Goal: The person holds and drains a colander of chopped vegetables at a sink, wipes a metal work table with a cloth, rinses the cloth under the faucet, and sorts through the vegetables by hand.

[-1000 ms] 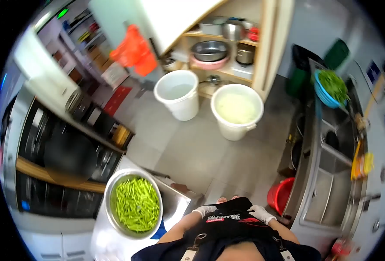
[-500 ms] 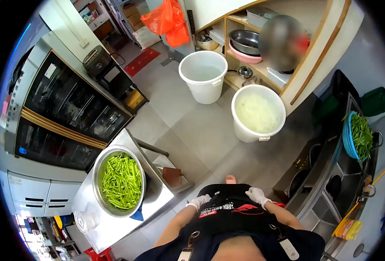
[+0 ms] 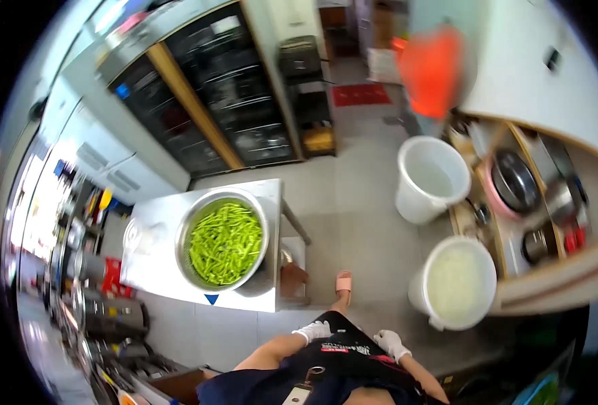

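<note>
My left hand [image 3: 314, 331], in a white glove, is at the left edge of the black apron [image 3: 343, 337], its fingers closed on the cloth. My right hand [image 3: 391, 344], gloved too, has curled fingers at the apron's right edge. Red and white print shows on the apron between them. Beyond my left hand, a large steel basin [image 3: 264, 233] full of cut green vegetable pieces [image 3: 226, 243] stands on a steel table [image 3: 157, 263]. To the right of my right hand is a white bucket [image 3: 417, 293] holding pale, cloudy contents.
A second white bucket [image 3: 414, 206] stands farther back, beside a wooden shelf unit [image 3: 505, 239] with bowls and pots. Dark glass-fronted cabinets [image 3: 235, 88] line the back left. An orange-red bag [image 3: 434, 71] hangs near the doorway. Grey tiled floor [image 3: 356, 202] runs between table and buckets.
My view has turned left, so the table, basin and buckets appear farther right. The sink area has mostly left view. Both hands stay at the apron, and a sandalled foot has come forward.
</note>
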The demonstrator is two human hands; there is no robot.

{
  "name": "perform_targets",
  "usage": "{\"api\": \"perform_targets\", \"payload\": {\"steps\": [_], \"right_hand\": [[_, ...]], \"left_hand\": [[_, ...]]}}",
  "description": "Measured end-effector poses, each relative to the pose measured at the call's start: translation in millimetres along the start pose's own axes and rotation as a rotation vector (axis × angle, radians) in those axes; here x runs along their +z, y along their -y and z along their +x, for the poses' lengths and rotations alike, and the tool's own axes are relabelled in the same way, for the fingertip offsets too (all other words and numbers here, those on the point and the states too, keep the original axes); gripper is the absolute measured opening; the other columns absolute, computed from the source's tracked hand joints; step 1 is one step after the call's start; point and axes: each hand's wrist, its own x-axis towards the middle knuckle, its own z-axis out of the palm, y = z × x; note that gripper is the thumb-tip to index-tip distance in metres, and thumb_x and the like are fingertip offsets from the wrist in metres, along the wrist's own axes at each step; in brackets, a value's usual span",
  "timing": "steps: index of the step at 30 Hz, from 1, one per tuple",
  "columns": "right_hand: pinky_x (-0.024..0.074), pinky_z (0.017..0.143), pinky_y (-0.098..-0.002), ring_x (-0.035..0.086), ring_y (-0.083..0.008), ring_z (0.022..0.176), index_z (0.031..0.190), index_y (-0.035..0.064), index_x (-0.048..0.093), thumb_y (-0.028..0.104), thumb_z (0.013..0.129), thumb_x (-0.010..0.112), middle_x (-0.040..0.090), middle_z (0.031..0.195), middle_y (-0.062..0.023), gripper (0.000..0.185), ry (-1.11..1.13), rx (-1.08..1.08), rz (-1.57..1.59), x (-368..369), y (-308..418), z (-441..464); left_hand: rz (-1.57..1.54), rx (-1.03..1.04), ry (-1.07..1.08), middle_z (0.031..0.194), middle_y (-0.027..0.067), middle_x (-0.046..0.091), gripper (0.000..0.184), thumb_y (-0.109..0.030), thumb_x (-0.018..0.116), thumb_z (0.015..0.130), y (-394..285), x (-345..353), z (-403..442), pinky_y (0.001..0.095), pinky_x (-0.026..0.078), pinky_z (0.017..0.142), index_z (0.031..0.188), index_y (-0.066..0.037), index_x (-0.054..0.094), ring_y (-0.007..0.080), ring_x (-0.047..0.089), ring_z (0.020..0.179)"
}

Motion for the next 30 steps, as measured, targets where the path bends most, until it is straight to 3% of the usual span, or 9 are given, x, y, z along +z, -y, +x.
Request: {"api": "perform_targets", "payload": {"steps": [2,4,6,9,16,21,27,30], "right_hand": [[0.047,0.078,-0.0435,0.061,-0.0346,0.087,0.083,0.0078,0.066,0.037,0.083,0.052,0.065,0.089,-0.0167,0.032,-0.039,-0.198,-0.122,-21.7,12.8,39.0],[0.0471,0.078,-0.0413,0.061,-0.0338,0.085,0.086,0.0073,0.066,0.036,0.084,0.054,0.065,0.088,-0.0159,0.031,-0.009,-0.259,-0.154,-46.2,29.7,77.1],[0.0473,0.076,-0.0413,0.061,-0.0339,0.083,0.083,0.0079,0.066,0.035,0.083,0.055,0.065,0.086,-0.0156,0.029,0.003,-0.305,-0.185,-68.9,43.4,108.4],[0.0465,0.076,-0.0437,0.06,-0.0354,0.084,0.08,0.0058,0.064,0.033,0.083,0.055,0.063,0.084,-0.0181,0.029,0.061,-0.424,-0.236,-104.5,58.5,158.5],[0.0465,0.071,-0.0431,0.061,-0.0364,0.079,0.084,0.0041,0.066,0.036,0.082,0.058,0.063,0.08,-0.0196,0.033,0.106,-0.342,-0.277,-176.8,62.0,265.5],[0.047,0.069,-0.0412,0.061,-0.0343,0.075,0.081,0.0052,0.066,0.025,0.081,0.06,0.063,0.078,-0.0176,0.021,0.033,-0.466,-0.133,-234.8,83.0,336.2],[0.047,0.069,-0.0421,0.06,-0.0352,0.076,0.08,0.006,0.064,0.031,0.082,0.059,0.064,0.08,-0.0161,0.026,0.202,-0.506,-0.34,-314.6,104.5,453.2],[0.047,0.07,-0.0434,0.06,-0.0354,0.079,0.081,0.0072,0.064,0.034,0.082,0.057,0.064,0.083,-0.0163,0.028,0.126,-0.634,-0.358,-376.8,124.6,504.1]], "left_hand": [[-0.038,0.004,-0.016,0.134,0.0297,0.037,0.095,-0.066,0.046,0.078,-0.6,-13.2,19.8,0.0442,0.033,0.103,0.139,0.003,0.023,0.0418,0.04,0.123],[-0.078,0.007,-0.026,0.134,0.0288,0.038,0.094,-0.066,0.047,0.079,0.0,-32.0,37.2,0.043,0.034,0.103,0.139,0.003,0.025,0.0404,0.041,0.123],[-0.145,0.047,-0.071,0.132,0.0229,0.044,0.08,-0.056,0.05,0.08,-8.4,-73.0,31.4,0.0416,0.035,0.102,0.134,0.001,0.037,0.0346,0.043,0.123],[-0.164,0.097,-0.102,0.126,0.0241,0.049,0.073,-0.055,0.05,0.081,-7.4,-119.1,67.5,0.0436,0.039,0.097,0.131,-0.002,0.043,0.0367,0.049,0.116],[-0.39,0.148,-0.087,0.125,0.0237,0.05,0.071,-0.053,0.05,0.082,7.4,-223.6,92.0,0.0438,0.04,0.096,0.13,-0.003,0.044,0.0367,0.05,0.114],[-0.502,0.151,-0.027,0.124,0.0235,0.051,0.068,-0.052,0.05,0.082,14.4,-273.8,112.8,0.044,0.041,0.095,0.129,-0.003,0.045,0.0367,0.051,0.113],[-0.521,0.166,-0.007,0.123,0.0231,0.052,0.066,-0.05,0.05,0.082,-9.8,-360.1,170.2,0.0442,0.041,0.094,0.129,-0.004,0.046,0.0367,0.052,0.111],[-0.485,0.183,-0.024,0.122,0.023,0.052,0.065,-0.049,0.05,0.083,-30.9,-422.9,199.0,0.0443,0.042,0.093,0.128,-0.004,0.046,0.0367,0.053,0.11]]}}
